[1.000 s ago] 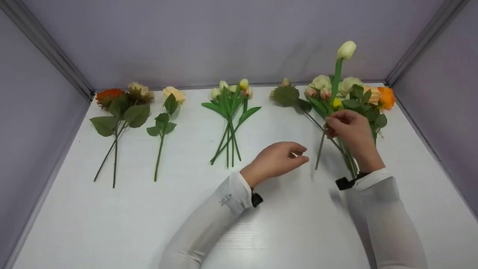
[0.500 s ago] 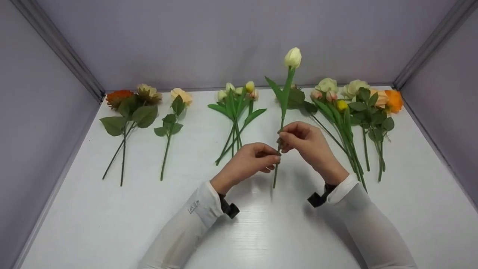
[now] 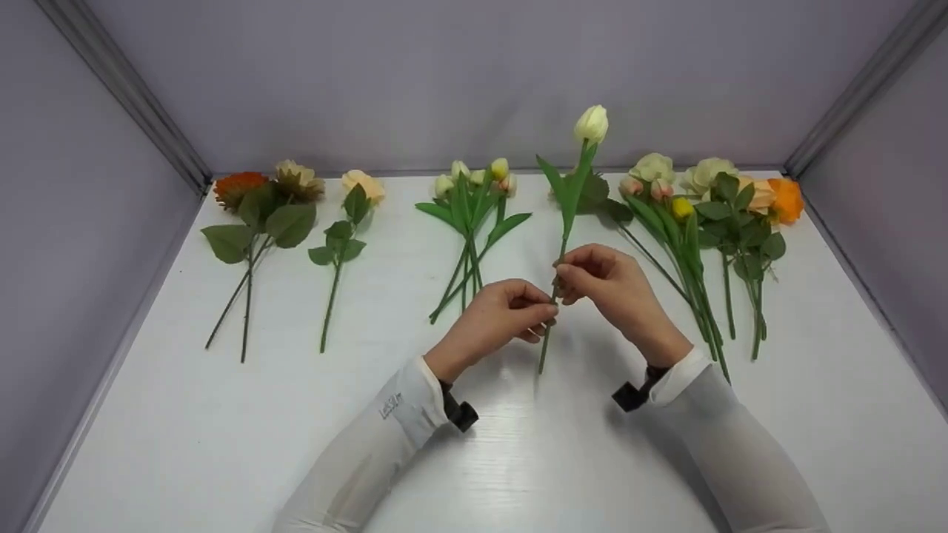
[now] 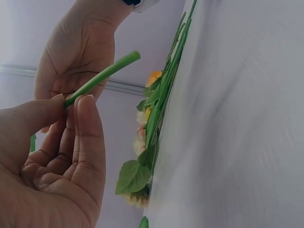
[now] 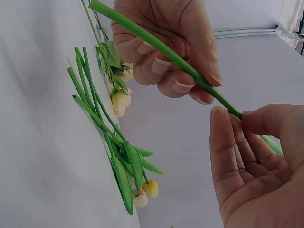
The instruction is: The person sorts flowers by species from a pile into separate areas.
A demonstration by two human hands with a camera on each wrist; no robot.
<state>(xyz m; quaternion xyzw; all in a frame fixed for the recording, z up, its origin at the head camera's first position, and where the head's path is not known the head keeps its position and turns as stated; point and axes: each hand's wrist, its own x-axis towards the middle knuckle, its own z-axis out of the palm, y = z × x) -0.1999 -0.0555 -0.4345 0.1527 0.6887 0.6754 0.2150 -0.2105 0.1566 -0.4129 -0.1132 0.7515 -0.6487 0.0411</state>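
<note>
A white tulip [image 3: 592, 124] with green leaves stands nearly upright above the middle of the table, held by both hands. My right hand [image 3: 613, 285] pinches its stem just below the leaves. Lower on the same stem [image 4: 109, 71], my left hand [image 3: 503, 314] pinches it between thumb and fingers. The stem's cut end sticks out below the left hand. In the right wrist view both thumbs press the stem, the left hand [image 5: 175, 47] nearer its cut end. Behind the left hand, the lower stems of a tulip bunch [image 3: 468, 203] are partly hidden.
At the left lie an orange flower [image 3: 241, 189], a beige flower [image 3: 298, 181] and a peach rose [image 3: 363, 186]. Several flowers lie at the right, including pale green blooms [image 3: 652, 169], a yellow tulip [image 3: 682, 208] and an orange bloom [image 3: 785, 200]. Grey walls [image 3: 459, 81] enclose the table.
My right hand has carried the white tulip leftward from the right-hand flowers to the middle. My left hand, earlier holding nothing, has taken hold of the stem. The last half second shows little movement.
</note>
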